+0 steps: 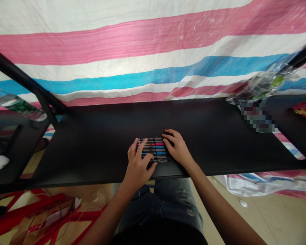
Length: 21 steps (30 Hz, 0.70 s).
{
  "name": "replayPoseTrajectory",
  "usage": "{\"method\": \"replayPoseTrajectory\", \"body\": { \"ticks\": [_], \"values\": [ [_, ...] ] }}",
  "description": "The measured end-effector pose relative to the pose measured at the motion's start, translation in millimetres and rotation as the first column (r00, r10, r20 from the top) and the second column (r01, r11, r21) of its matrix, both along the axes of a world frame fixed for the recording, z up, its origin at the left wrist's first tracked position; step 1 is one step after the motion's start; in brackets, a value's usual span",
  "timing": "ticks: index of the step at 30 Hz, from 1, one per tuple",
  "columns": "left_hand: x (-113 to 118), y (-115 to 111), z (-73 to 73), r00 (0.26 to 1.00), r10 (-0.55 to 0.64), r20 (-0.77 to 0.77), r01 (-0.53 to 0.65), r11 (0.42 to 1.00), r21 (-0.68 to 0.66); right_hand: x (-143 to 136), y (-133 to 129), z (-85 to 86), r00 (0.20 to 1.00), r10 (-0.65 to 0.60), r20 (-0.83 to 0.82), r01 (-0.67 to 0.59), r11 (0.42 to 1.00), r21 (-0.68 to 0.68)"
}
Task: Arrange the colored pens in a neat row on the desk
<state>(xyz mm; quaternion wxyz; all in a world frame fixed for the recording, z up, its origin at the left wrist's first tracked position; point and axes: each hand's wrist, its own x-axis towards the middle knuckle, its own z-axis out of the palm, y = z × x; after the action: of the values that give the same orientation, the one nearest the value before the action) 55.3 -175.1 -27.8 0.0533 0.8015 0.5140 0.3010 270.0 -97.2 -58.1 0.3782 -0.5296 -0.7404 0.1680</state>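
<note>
Head cam, worn on person's head, looks fwd & steeply down over jeans (pixel 178 199). Close on L hand (pixel 139 161) & R hand (pixel 177 145), approx ctr; blk tabletop (pixel 104 126) spans mid-frame, striped sheet (pixel 142 41) behind, up top. Wide FOV, ht squeezed.

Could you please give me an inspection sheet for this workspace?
Surface: black tabletop, no spill seen
Pens: row of pens side by side, ends roughly aligned
Clutter: plastic bag and blurred-out item right; bottle left
Hands: left hand over the pens' left ends; right hand at their right ends
Cables: thin cord lower left, below the tabletop
Surroundings: striped sheet behind
</note>
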Motion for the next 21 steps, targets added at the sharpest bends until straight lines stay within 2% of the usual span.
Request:
{"method": "replayPoseTrajectory", "body": {
  "ticks": [6, 14, 17, 21],
  "values": [
    [-1, -2, 0.8, 0.999, -0.035, -0.007, 0.035, 0.999, -0.011, -2, 13, 1.6, 0.999, 0.043, 0.022, -0.042, 0.999, -0.033],
    [3, 1, -1.7, 1.000, -0.011, 0.000, 0.011, 1.000, 0.013, -3, 17, 5.8, 0.999, 0.039, -0.025, -0.041, 0.997, -0.069],
    [5, 2, -2.5, 1.000, -0.008, 0.009, 0.008, 1.000, 0.012, -3, 16, 8.6, 0.996, 0.028, -0.088, -0.035, 0.996, -0.077],
    [3, 0, -0.7, 0.999, -0.035, 0.027, 0.035, 0.999, 0.001, -2, 14, 13.1, 0.966, 0.004, -0.259, -0.032, 0.994, -0.106]
  ]
}}
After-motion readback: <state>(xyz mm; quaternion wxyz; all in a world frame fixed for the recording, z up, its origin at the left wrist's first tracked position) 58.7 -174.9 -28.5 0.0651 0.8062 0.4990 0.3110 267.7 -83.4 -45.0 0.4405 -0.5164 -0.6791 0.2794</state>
